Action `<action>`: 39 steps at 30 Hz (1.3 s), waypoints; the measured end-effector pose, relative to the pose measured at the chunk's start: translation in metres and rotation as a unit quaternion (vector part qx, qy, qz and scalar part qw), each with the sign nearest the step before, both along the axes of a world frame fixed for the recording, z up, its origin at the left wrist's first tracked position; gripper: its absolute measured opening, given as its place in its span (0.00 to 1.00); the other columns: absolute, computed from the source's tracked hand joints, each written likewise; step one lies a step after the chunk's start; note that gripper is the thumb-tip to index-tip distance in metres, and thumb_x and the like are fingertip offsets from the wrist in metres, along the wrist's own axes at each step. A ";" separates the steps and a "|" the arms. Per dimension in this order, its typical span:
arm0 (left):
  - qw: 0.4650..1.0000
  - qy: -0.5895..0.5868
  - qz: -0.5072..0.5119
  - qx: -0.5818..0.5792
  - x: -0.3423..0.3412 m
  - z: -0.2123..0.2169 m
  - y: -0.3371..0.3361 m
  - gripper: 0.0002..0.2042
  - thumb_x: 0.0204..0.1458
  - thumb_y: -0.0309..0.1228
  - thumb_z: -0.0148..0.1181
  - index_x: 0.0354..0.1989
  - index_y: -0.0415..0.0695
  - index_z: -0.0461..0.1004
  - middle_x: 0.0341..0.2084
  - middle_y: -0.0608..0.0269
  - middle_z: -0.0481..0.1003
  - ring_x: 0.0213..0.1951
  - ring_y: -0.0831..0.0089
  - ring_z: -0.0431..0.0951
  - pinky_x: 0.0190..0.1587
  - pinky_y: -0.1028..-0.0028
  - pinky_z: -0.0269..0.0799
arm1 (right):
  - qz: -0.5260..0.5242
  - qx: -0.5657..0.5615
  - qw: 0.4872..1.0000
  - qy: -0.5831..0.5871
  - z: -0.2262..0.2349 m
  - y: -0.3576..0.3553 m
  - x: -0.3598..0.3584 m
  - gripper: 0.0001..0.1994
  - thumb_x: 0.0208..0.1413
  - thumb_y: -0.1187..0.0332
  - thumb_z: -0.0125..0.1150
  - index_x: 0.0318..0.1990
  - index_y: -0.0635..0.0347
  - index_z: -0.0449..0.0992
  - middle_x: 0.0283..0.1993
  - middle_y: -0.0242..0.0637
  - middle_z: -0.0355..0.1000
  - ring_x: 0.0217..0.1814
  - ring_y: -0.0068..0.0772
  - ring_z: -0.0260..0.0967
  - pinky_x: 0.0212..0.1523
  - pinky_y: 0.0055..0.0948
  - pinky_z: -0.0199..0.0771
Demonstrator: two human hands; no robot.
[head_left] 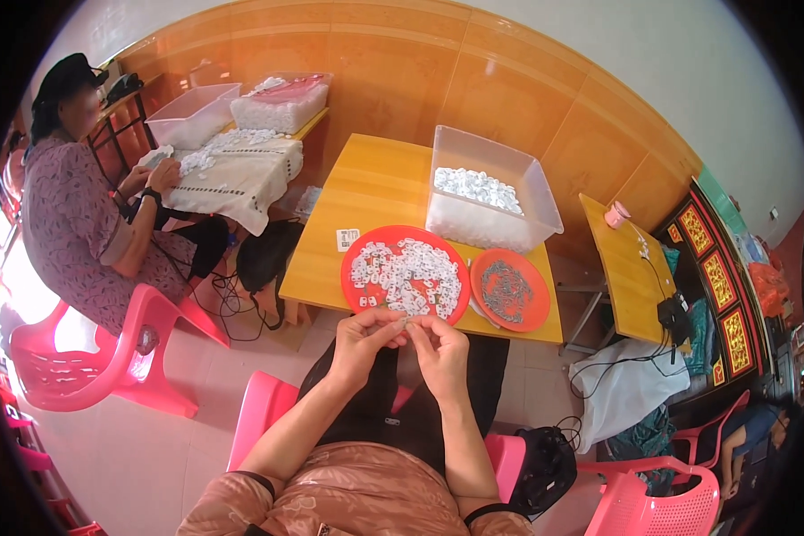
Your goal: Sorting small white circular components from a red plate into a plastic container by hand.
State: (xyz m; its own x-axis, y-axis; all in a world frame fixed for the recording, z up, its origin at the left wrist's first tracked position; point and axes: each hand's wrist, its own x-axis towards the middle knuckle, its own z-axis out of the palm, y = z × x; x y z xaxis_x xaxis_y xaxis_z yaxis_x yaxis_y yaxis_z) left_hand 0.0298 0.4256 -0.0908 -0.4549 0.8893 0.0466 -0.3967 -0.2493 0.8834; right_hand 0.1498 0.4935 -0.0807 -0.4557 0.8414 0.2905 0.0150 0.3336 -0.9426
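Small white plastic pieces (417, 268) lie spread across the round red tray (347, 279) on the table (366, 183), with more inside the translucent bin (473, 229) behind it. At the tray's near edge, the left hand (362, 348) and right hand (439, 353) meet, thumbs and forefingers drawn into narrow pinches that seem to share one small piece (406, 322); its kind is too small to tell. Beside the tray, a smaller orange-red dish (539, 308) holds small dark grey parts (506, 290). Close two-handed fingertip work appears to be the step in hand; the next move calls for a steady pinch and careful alignment.
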 end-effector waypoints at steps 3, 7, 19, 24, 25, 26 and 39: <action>1.000 -0.004 0.006 -0.027 -0.004 -0.009 0.003 0.08 0.52 0.24 0.58 0.40 0.37 0.76 0.26 0.63 0.77 0.28 0.80 0.75 0.34 0.81 0.71 | 0.005 0.001 1.000 -0.026 -0.001 0.003 -0.004 0.06 0.55 0.75 0.58 0.36 0.69 0.76 0.27 0.29 0.73 0.28 0.13 0.66 0.29 0.16 0.66; 0.998 -0.041 0.014 -0.051 -0.017 -0.023 0.006 0.08 0.51 0.24 0.59 0.40 0.39 0.75 0.28 0.65 0.76 0.29 0.80 0.75 0.34 0.83 0.70 | -0.009 0.042 0.999 -0.029 -0.001 0.025 -0.013 0.08 0.56 0.72 0.57 0.37 0.69 0.77 0.27 0.34 0.74 0.27 0.17 0.69 0.30 0.18 0.68; 0.978 -0.175 0.071 -0.087 -0.041 -0.029 0.007 0.07 0.52 0.26 0.58 0.40 0.43 0.73 0.35 0.62 0.77 0.40 0.73 0.78 0.43 0.78 0.70 | 0.035 0.411 0.887 -0.208 -0.041 0.094 -0.070 0.13 0.46 0.80 0.48 0.38 0.62 0.78 0.39 0.47 0.74 0.45 0.48 0.70 0.46 0.40 0.70; 0.978 -0.171 0.083 -0.092 -0.043 -0.028 0.006 0.07 0.52 0.26 0.58 0.40 0.43 0.72 0.35 0.63 0.77 0.40 0.73 0.78 0.42 0.78 0.70 | 0.017 0.387 0.892 -0.232 -0.027 0.102 -0.043 0.15 0.43 0.80 0.50 0.38 0.60 0.78 0.37 0.45 0.74 0.44 0.47 0.68 0.45 0.41 0.68; 0.979 -0.164 0.083 -0.092 -0.043 -0.027 0.007 0.07 0.52 0.26 0.58 0.40 0.43 0.72 0.35 0.63 0.77 0.40 0.73 0.78 0.42 0.79 0.70 | 0.004 0.376 0.896 -0.237 -0.022 0.102 -0.039 0.14 0.43 0.80 0.53 0.38 0.60 0.79 0.37 0.45 0.74 0.42 0.48 0.69 0.44 0.41 0.68; 0.978 -0.166 0.084 -0.091 -0.042 -0.027 0.007 0.07 0.52 0.26 0.58 0.40 0.43 0.72 0.35 0.63 0.77 0.40 0.73 0.78 0.42 0.79 0.70 | 0.006 0.377 0.895 -0.237 -0.022 0.102 -0.039 0.14 0.43 0.80 0.53 0.38 0.60 0.79 0.37 0.45 0.74 0.42 0.48 0.69 0.44 0.41 0.68; 0.977 -0.177 0.076 -0.087 -0.040 -0.030 0.009 0.07 0.52 0.26 0.57 0.40 0.43 0.72 0.35 0.63 0.77 0.39 0.74 0.78 0.42 0.78 0.70 | 0.070 0.359 0.891 -0.270 -0.035 0.091 -0.064 0.05 0.46 0.71 0.60 0.32 0.60 0.77 0.29 0.41 0.69 0.37 0.43 0.69 0.36 0.43 0.67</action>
